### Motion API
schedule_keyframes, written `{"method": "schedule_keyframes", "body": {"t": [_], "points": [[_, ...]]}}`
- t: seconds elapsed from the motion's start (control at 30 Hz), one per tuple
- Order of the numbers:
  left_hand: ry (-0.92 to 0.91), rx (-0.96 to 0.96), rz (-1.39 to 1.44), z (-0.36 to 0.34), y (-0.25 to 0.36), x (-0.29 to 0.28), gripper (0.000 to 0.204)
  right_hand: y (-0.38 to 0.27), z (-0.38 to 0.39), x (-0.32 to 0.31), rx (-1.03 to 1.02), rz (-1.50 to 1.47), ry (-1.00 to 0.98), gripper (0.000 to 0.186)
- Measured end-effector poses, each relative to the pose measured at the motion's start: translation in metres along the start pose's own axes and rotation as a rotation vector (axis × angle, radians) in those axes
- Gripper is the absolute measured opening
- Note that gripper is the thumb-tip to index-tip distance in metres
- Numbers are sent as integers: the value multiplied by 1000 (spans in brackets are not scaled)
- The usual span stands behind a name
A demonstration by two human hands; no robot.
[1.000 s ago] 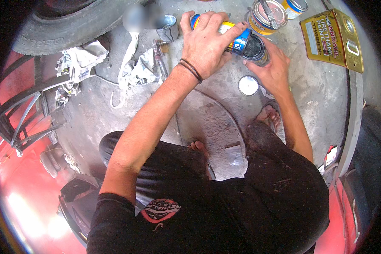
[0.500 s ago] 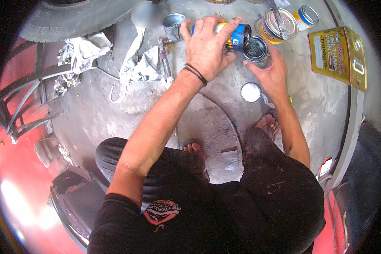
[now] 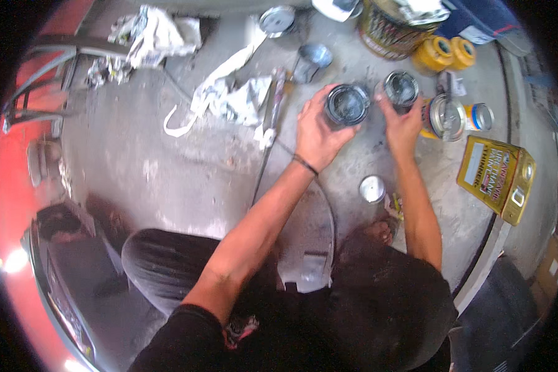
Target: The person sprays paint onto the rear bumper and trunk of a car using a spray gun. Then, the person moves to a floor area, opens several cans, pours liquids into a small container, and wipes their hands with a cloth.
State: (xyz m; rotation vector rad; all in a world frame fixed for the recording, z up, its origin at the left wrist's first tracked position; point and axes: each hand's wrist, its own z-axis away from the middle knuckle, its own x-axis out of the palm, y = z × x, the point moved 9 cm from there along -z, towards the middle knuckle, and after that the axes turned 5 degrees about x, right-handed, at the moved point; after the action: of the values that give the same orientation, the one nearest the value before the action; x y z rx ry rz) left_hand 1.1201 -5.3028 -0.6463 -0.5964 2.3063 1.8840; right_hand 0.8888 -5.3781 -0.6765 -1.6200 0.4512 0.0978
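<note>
My left hand (image 3: 318, 133) is wrapped round an open paint can (image 3: 347, 105), which stands roughly upright with dark contents showing inside its rim. Just to its right, my right hand (image 3: 403, 129) grips a second open can (image 3: 401, 88), also dark inside. The two cans are side by side with a small gap between them. Below them on the concrete floor lies a round, pale metal lid (image 3: 372, 189). A small grey metal cup (image 3: 315, 57) stands beyond my left hand.
At the right are a closed paint can (image 3: 446, 118) with a stick across it, a smaller can (image 3: 479, 116) and a gold thinner tin (image 3: 497, 177). Yellow containers (image 3: 436, 53) and a large tin (image 3: 392, 31) stand farther back. Crumpled paper (image 3: 232, 99) lies left; a hose (image 3: 330, 204) crosses the floor.
The can in my left hand has gone from tilted over the other can's mouth to upright. The cans have moved apart. The view has shifted, showing more of the far floor.
</note>
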Motion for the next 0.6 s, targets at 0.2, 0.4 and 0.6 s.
{"method": "schedule_keyframes", "body": {"t": [0.2, 0.4, 0.6], "points": [[-11, -10, 23, 24, -13, 12, 84, 31, -15, 2, 13, 153, -41, 82], [26, 6, 152, 36, -25, 34, 88, 68, 24, -7, -47, 172, -38, 76], [-116, 16, -106, 43, -28, 52, 95, 2, 98, 0, -183, 228, -272, 82]]}}
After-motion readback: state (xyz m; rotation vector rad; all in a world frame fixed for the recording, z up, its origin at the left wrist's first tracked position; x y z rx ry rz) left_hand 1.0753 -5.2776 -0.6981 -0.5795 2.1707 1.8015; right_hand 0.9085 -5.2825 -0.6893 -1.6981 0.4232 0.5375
